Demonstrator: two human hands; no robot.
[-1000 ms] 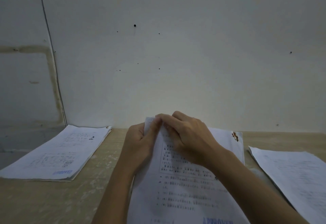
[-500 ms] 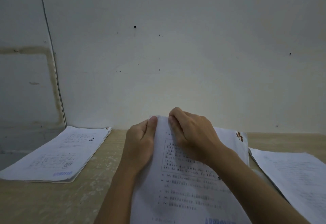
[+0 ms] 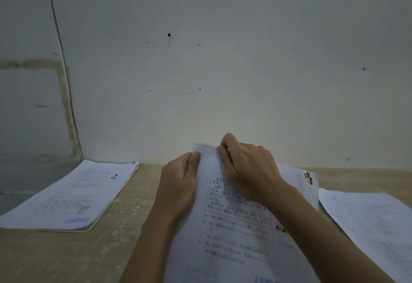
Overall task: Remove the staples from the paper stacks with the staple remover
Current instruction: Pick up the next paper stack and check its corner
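Left hand: the left hand holds the left edge of the middle paper stack near its top corner, thumb on the front of the sheet and fingers curled behind it.
Right hand: the right hand lies over the top of the same stack, its fingertips curled and pinching at the top edge just right of the corner; what they pinch is hidden, and it may be a page or a staple.
Staple remover: not visible in either hand or anywhere on the bench; if one is under the right palm, the view does not show it.
Middle stack: printed pages, top end lifted off the bench toward the wall, the lower part running down to the near edge between the two forearms.
Left stack: a thick stack of papers lies flat toward the far left corner of the bench, well apart from the hands; a small dark mark sits at its far right corner, too small to name.
Right stack: another stack of sheets lies flat at the right edge, just beside the middle one.
Progress: judging from this, work is on the middle stack's top corner. Whether either side stack is done cannot be told.
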